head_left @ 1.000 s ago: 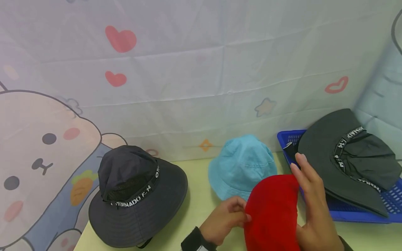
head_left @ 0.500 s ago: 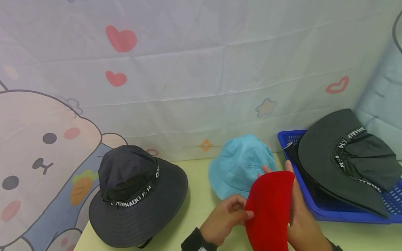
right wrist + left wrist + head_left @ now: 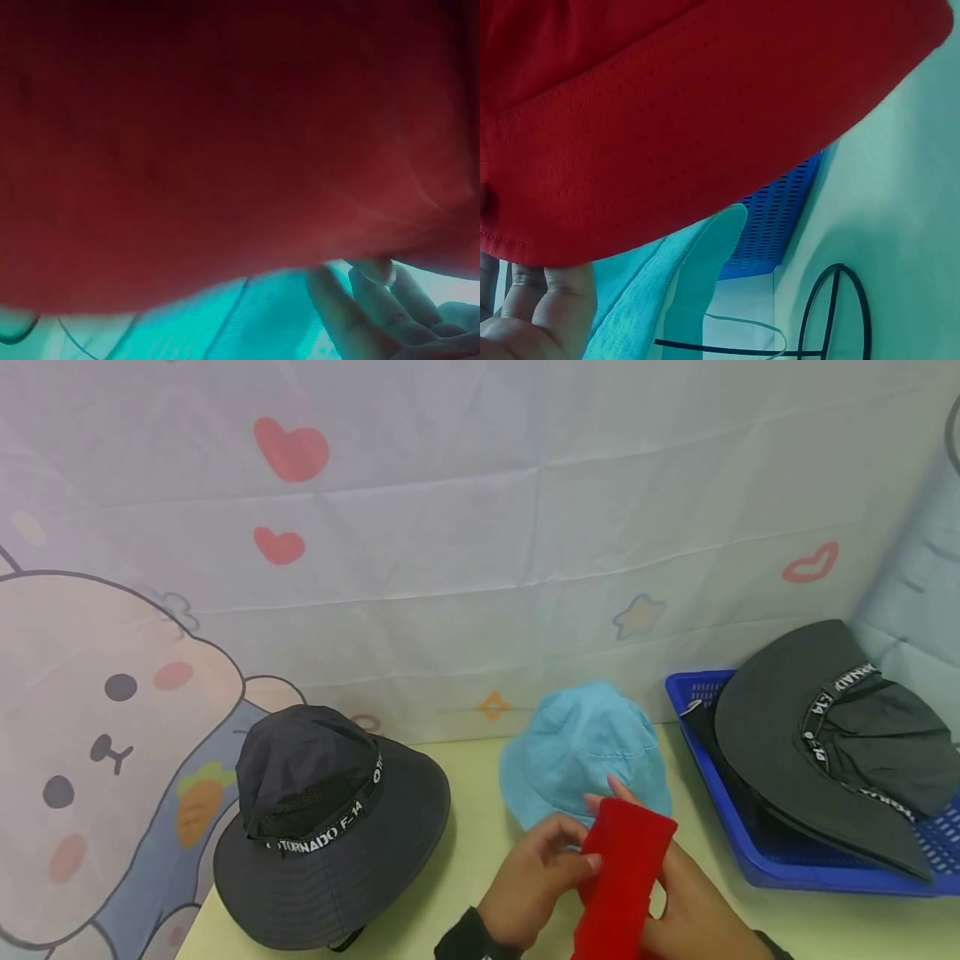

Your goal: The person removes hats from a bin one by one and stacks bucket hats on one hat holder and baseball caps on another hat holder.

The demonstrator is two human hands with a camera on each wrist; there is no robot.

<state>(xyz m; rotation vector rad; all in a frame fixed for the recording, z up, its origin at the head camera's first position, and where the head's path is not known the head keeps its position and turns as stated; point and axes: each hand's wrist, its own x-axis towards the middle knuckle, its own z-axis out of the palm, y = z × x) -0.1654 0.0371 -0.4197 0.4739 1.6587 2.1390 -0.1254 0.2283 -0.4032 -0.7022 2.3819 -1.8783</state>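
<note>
A red cloth hat (image 3: 622,868) is held up near the front of the table, turned so only a narrow strip faces the head view. My left hand (image 3: 528,881) pinches its left edge between thumb and fingers. On the other side my right hand (image 3: 693,906) holds it, fingers reaching behind with tips showing above the top edge and thumb at the right edge. In the left wrist view the wide stitched brim (image 3: 690,142) fills the upper part. Red cloth (image 3: 225,165) covers most of the right wrist view, with fingers (image 3: 337,307) at its lower edge.
Just behind the hands a light blue bucket hat (image 3: 588,752) sits on the pale yellow table (image 3: 468,802). A dark grey wide-brimmed hat (image 3: 315,868) stands at left. At right, a blue basket (image 3: 795,878) holds another dark wide-brimmed hat (image 3: 780,735). A patterned cloth (image 3: 450,510) hangs behind.
The red hat has turned from broad to a narrow strip. My right hand has moved left, away from the basket, its fingers passing behind the hat. The left hand keeps its pinch.
</note>
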